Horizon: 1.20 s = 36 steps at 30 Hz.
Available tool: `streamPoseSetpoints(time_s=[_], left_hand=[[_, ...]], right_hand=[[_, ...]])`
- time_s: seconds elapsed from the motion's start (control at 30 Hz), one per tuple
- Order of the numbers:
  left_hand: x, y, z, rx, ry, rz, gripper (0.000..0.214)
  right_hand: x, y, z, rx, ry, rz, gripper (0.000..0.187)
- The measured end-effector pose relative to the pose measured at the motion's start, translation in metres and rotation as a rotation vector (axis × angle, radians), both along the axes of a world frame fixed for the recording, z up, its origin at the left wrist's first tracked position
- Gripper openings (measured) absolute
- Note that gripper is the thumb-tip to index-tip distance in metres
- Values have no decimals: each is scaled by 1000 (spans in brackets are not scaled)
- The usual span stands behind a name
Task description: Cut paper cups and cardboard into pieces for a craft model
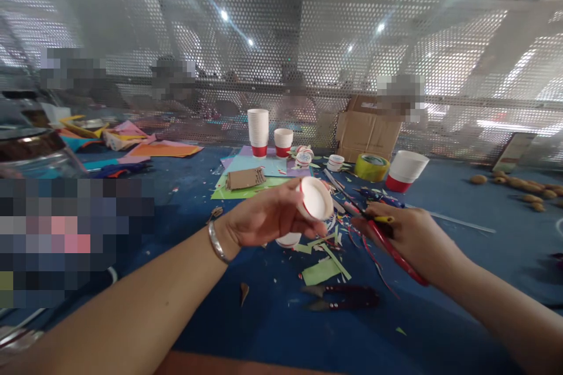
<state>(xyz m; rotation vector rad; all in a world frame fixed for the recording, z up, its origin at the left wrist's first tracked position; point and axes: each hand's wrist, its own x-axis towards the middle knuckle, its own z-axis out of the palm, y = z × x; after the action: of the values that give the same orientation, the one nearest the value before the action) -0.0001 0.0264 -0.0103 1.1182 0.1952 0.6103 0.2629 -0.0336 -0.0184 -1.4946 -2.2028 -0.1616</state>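
Note:
A cut-down white paper cup piece with a red edge is pinched in my left hand, its hollow side turned toward me. My right hand grips scissors with red handles and a bit of yellow; their blades point up and left, just right of the cup piece and apart from it. Beneath my left hand, another cup piece lies partly hidden on the blue table. Green paper scraps and thin red strips are scattered below the hands. Dark thread snips lie nearer to me.
Paper cup stacks stand at the back, another cup stack at right beside yellow tape. A cardboard box leans by the perforated screen. Coloured paper and a jar are left; brown nut-like lumps right.

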Motion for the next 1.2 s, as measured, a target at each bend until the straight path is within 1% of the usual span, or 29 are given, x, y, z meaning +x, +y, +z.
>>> streamPoseSetpoints(time_s=[0.03,0.07,0.13,0.23,0.33,0.47,0.57,0.67,0.8,1.0,1.13,1.2], left_hand=[[-4,3,3,-35,-1,44,43],[-7,6,5,-72,-27,104,43],[-11,12,9,-126,-45,206,41],[-13,17,11,-186,-26,325,41],[-11,17,12,-218,49,378,49],[-7,14,12,-262,177,347,42],[-5,13,9,-258,218,330,33],[-2,13,5,-251,227,318,35],[0,11,0,-229,205,279,40],[1,7,2,-218,175,225,39],[2,3,5,-186,182,199,34],[4,0,4,-133,212,208,27]], right_hand=[[0,3,-1,-100,-84,-68,34],[0,6,-1,-200,-185,-102,35],[-2,9,-1,-323,-315,-128,36],[-7,7,-1,-379,-364,-126,38],[-10,3,0,-395,-366,-127,38],[-9,1,-1,-396,-348,-101,33],[-7,3,-3,-390,-322,-85,31],[-5,5,-5,-376,-307,-51,31],[-2,4,-5,-380,-304,-49,36],[-3,3,2,-419,-321,-61,39],[-3,1,5,-437,-303,-64,36],[-2,2,5,-435,-295,-48,35]])
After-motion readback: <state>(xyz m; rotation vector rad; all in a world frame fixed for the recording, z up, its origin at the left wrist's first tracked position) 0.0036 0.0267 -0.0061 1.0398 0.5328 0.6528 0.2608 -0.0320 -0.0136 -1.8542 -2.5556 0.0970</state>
